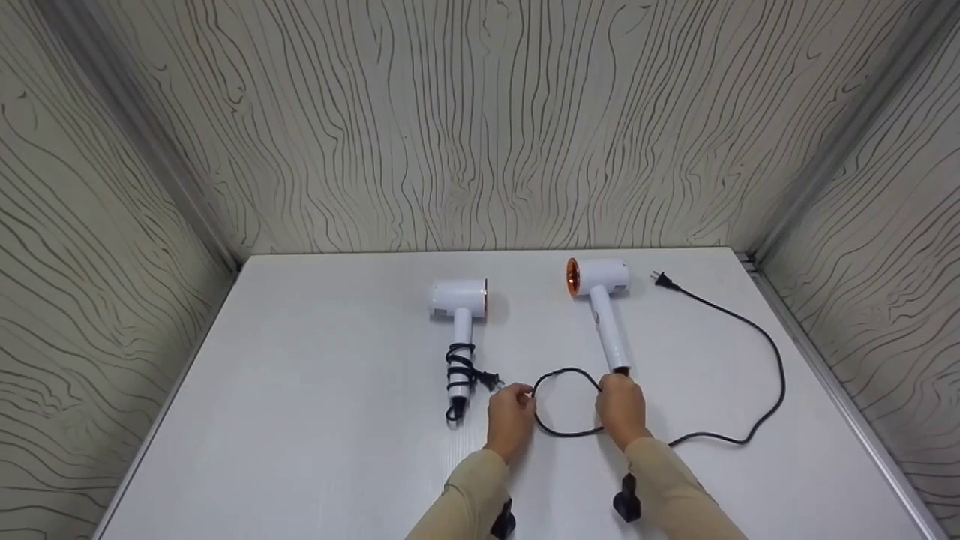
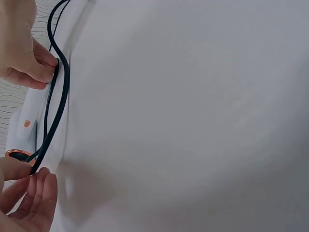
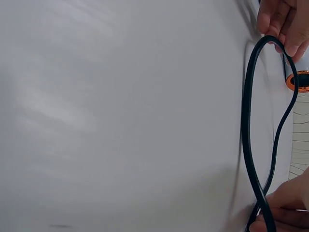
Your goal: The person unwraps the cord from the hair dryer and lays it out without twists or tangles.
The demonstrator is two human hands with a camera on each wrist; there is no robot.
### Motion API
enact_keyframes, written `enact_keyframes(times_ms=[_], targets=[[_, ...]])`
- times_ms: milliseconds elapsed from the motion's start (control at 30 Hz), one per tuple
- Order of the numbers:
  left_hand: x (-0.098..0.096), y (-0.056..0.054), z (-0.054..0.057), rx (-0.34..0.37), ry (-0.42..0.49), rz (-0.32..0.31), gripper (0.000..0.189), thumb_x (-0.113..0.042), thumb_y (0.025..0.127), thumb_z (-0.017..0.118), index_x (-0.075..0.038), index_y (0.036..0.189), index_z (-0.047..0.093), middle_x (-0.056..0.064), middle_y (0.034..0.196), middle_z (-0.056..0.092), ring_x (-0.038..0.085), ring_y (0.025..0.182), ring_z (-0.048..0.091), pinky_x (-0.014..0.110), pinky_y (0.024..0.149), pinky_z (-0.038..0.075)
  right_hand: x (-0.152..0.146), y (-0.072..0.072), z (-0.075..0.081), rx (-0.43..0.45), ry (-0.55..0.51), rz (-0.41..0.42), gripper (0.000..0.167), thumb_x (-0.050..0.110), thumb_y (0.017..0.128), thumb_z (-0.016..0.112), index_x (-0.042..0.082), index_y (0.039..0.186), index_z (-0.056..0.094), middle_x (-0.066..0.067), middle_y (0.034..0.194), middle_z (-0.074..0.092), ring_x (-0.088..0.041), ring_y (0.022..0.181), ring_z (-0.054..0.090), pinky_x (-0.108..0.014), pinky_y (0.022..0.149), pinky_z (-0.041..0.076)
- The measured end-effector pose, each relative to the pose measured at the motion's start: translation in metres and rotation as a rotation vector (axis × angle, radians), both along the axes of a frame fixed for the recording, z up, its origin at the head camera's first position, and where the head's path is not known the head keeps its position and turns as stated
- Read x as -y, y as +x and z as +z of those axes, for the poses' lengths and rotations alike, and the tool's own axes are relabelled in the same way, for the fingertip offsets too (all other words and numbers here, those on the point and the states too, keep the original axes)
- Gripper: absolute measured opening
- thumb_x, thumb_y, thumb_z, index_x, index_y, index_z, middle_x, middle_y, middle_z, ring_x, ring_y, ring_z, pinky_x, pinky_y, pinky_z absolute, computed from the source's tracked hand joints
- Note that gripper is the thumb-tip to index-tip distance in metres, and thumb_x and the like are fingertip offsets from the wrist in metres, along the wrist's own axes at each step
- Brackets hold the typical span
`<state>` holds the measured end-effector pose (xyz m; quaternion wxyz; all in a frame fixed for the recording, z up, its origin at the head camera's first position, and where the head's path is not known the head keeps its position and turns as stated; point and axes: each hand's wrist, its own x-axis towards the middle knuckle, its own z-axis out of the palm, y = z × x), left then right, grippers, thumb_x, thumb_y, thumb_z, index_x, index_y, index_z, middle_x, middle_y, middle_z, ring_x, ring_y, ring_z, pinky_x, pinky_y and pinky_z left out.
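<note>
A white hair dryer (image 1: 609, 328) with a copper-coloured ring lies toward the right of the table. Its black cord (image 1: 568, 435) forms a loop between both hands. My left hand (image 1: 511, 420) pinches the loop's left end between thumb and fingers, as the left wrist view (image 2: 34, 198) also shows. At the base of the dryer's handle, my right hand (image 1: 621, 409) grips the cord, hiding part of it. From there the cord curves right and back to its plug (image 1: 664, 280).
A second white hair dryer (image 1: 459, 298) lies left of the first, its black cord (image 1: 460, 367) wound round the handle and its plug (image 1: 489, 379) close to my left hand. The white table (image 1: 315, 390) is enclosed by wood-patterned walls (image 1: 480, 127).
</note>
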<state>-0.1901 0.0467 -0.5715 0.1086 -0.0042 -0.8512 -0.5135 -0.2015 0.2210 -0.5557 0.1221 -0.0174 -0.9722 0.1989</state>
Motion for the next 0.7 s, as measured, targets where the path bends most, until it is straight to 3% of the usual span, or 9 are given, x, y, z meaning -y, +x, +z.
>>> enact_keyframes(times_ms=[200, 400, 700], targets=[[0.001, 0.001, 0.000, -0.033, 0.014, -0.006, 0.013, 0.007, 0.075, 0.067, 0.002, 0.086, 0.071, 0.006, 0.067, 0.067, 0.005, 0.063, 0.057, 0.015, 0.059, 0.048, 0.004, 0.001, 0.008, -0.044, 0.050, 0.023, 0.004, -0.010, 0.078, 0.064, -0.010, 0.076, 0.067, -0.025, 0.074, 0.068, -0.036, 0.069, 0.068, -0.044, 0.060, 0.056], [0.001, 0.003, 0.004, -0.013, 0.073, -0.048, 0.012, 0.005, 0.077, 0.066, 0.002, 0.088, 0.071, 0.007, 0.071, 0.067, 0.005, 0.065, 0.059, 0.015, 0.060, 0.049, 0.005, 0.003, 0.018, -0.079, 0.113, 0.020, 0.007, -0.007, 0.078, 0.068, -0.012, 0.084, 0.067, -0.025, 0.078, 0.068, -0.036, 0.075, 0.069, -0.044, 0.066, 0.059], [-0.003, 0.010, 0.014, 0.058, 0.107, -0.124, 0.009, -0.004, 0.085, 0.067, 0.000, 0.092, 0.070, 0.006, 0.077, 0.067, 0.001, 0.069, 0.054, 0.014, 0.061, 0.048, 0.002, 0.007, 0.026, -0.117, 0.055, 0.017, 0.012, -0.007, 0.076, 0.070, -0.013, 0.086, 0.069, -0.026, 0.079, 0.068, -0.039, 0.074, 0.069, -0.045, 0.066, 0.058]])
